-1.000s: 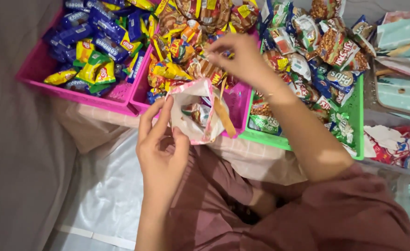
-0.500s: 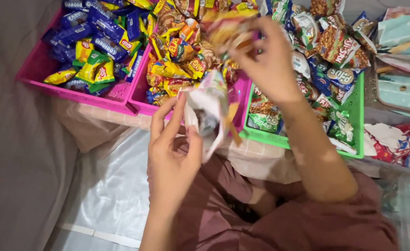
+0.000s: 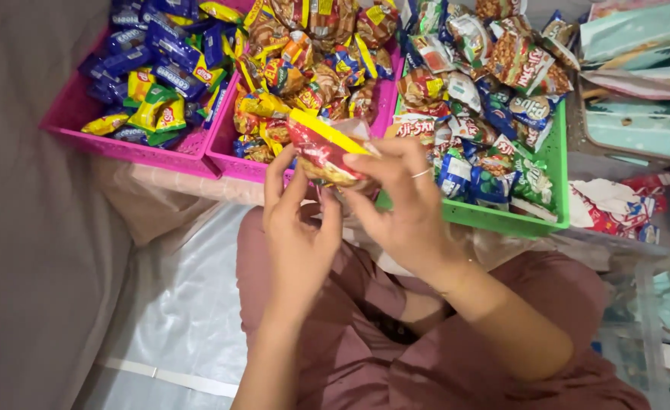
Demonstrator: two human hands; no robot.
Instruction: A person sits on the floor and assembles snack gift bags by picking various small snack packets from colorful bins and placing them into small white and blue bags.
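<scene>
Both hands clamp one snack packet point(image 3: 326, 152): left hand point(image 3: 298, 228) beneath, right hand point(image 3: 403, 205) pinching its right edge. Likely light, crinkly, slippery, crushable; grip edges.

Red-and-yellow snack packet point(image 3: 323, 148), held between both hands at centre. Behind it, left pink basket point(image 3: 69, 125): blue, yellow and green wrapped sweets point(image 3: 157, 72). Middle pink basket point(image 3: 225, 156): orange, red and yellow packets point(image 3: 312, 53). Green basket point(image 3: 556, 163), right: blue, green, white and brown packets point(image 3: 502, 91). Far right: pale teal flat boxes point(image 3: 638, 76); below them, a red-and-white wrapper point(image 3: 608, 205).
</scene>
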